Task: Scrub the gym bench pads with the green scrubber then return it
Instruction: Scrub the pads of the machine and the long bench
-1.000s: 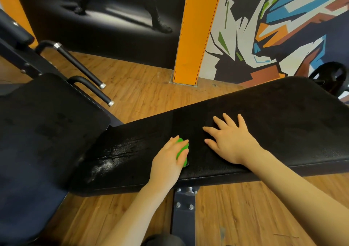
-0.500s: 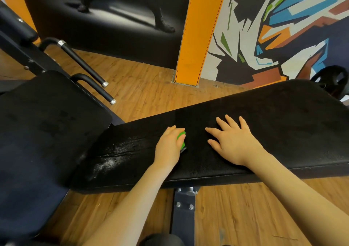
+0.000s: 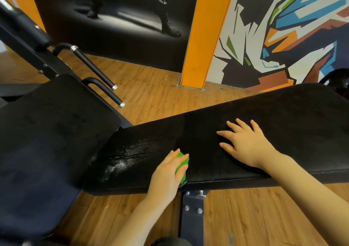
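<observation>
A long black back pad (image 3: 283, 125) of the gym bench runs across the middle of the view. A wet, soapy patch (image 3: 124, 159) shines on its left end. My left hand (image 3: 168, 176) grips the green scrubber (image 3: 181, 165) and holds it down on the pad near the front edge. Fingers cover most of the scrubber. My right hand (image 3: 245, 143) lies flat on the pad to the right, fingers spread. The black seat pad (image 3: 47, 142) sits at the left, touching the back pad's end.
Two black handle bars (image 3: 98, 79) with silver caps stick out behind the seat pad. A steel bench post (image 3: 192, 213) stands below the pad on the wooden floor. An orange pillar (image 3: 205, 34) and painted walls stand behind. A black weight plate (image 3: 338, 79) shows at the far right.
My left hand has pulled the scrubber back toward the pad's front edge after pushing it away half a second ago. My right hand has stayed flat in place.
</observation>
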`<state>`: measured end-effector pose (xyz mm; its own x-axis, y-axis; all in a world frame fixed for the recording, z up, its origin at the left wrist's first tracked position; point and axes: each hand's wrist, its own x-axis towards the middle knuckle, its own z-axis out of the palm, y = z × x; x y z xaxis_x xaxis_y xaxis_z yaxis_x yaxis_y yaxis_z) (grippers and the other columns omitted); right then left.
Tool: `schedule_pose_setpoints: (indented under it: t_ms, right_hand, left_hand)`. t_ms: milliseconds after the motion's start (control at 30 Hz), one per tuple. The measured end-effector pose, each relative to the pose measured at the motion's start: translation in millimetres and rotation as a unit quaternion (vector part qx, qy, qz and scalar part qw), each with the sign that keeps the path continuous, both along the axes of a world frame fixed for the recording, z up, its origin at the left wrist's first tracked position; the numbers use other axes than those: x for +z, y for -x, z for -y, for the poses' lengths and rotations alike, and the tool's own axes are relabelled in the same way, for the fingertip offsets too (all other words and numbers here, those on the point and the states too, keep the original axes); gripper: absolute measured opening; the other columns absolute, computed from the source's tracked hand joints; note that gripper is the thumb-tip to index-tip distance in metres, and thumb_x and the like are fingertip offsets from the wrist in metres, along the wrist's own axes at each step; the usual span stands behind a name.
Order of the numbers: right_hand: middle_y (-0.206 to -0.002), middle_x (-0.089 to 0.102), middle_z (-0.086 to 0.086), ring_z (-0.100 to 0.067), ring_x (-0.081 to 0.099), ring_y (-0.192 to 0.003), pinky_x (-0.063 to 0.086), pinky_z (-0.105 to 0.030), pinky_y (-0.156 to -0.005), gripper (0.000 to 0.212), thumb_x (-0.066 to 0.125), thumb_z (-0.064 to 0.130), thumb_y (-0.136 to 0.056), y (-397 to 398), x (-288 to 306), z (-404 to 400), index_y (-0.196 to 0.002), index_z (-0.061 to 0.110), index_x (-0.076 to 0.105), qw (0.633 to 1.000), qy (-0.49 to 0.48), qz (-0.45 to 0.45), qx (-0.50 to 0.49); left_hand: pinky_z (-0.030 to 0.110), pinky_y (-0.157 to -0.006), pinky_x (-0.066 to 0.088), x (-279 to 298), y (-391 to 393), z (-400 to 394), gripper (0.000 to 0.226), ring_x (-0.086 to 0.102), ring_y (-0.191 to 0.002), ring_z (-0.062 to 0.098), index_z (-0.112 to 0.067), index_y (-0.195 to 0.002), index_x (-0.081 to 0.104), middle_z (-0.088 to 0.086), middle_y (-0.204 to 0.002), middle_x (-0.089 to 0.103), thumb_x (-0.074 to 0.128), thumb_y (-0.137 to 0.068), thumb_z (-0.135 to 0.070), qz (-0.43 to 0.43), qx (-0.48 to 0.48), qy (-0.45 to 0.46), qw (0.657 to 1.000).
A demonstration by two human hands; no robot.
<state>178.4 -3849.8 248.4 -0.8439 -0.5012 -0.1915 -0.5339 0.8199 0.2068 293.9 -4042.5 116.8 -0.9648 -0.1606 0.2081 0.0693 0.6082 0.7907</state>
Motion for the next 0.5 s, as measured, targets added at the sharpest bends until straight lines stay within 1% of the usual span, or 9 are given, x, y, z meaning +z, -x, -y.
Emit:
schedule_pose_setpoints:
  t_ms: [67,133,200,300,400,500]
  right_hand:
    - [-0.163,0.017,-0.002,-0.028,0.004,-0.151,0.002,-0.056,-0.119,0.052,0.034,0.052,-0.101,2.3,1.4,5.9,-0.151,0.041,0.025,1.000,0.004,0.010,-0.009]
    - [-0.162,0.021,-0.001,-0.027,0.008,-0.151,0.005,-0.056,-0.119,0.053,0.037,0.048,-0.101,6.1,0.4,16.7,-0.152,0.039,0.024,1.000,0.023,0.018,0.001]
    - [-0.161,0.022,-0.001,-0.026,0.009,-0.151,0.008,-0.052,-0.120,0.053,0.039,0.046,-0.102,12.5,-3.7,30.3,-0.152,0.036,0.025,0.999,0.041,0.014,0.022]
    - [-0.161,0.021,-0.004,-0.028,0.009,-0.150,0.008,-0.049,-0.121,0.053,0.037,0.048,-0.102,24.6,-15.6,50.5,-0.152,0.033,0.029,0.999,0.044,0.003,0.031]
    - [-0.161,0.021,-0.005,-0.030,0.008,-0.150,0.007,-0.051,-0.121,0.051,0.035,0.048,-0.102,29.4,-29.6,64.7,-0.151,0.031,0.032,0.999,0.045,0.011,0.009]
    - [-0.162,0.019,-0.005,-0.030,0.005,-0.151,0.004,-0.052,-0.121,0.052,0.032,0.050,-0.102,29.6,-37.4,68.1,-0.151,0.033,0.030,0.999,0.032,0.000,0.000]
  left_hand:
    - [0.001,-0.104,0.007,-3.1,-3.1,1.6,0.039,0.013,-0.138,-0.009,-0.034,-0.139,0.048,-0.017,-0.152,0.033,0.047,-0.101,-0.029,0.002,-0.005,-0.001,1.000]
    - [0.007,-0.108,0.011,-2.7,0.8,3.7,0.038,0.014,-0.137,-0.009,-0.033,-0.139,0.049,-0.016,-0.152,0.034,0.046,-0.101,-0.029,0.002,-0.010,-0.003,1.000]
    - [0.012,-0.109,0.014,-0.8,8.3,7.0,0.037,0.016,-0.138,-0.008,-0.033,-0.139,0.049,-0.015,-0.151,0.036,0.046,-0.102,-0.029,0.002,-0.011,-0.008,1.000]
    - [0.017,-0.111,0.016,2.2,26.8,17.4,0.037,0.024,-0.142,0.002,-0.033,-0.139,0.048,-0.012,-0.151,0.037,0.045,-0.102,-0.030,0.000,0.006,-0.039,0.999]
    - [0.025,-0.113,0.020,2.4,57.2,32.8,0.038,0.029,-0.142,0.011,-0.028,-0.140,0.050,-0.004,-0.151,0.039,0.045,-0.102,-0.028,0.007,0.051,-0.055,0.997]
    - [0.029,-0.113,0.022,2.5,94.0,45.2,0.037,0.031,-0.142,0.016,-0.023,-0.139,0.052,0.003,-0.150,0.042,0.046,-0.102,-0.027,0.008,0.075,-0.058,0.995]
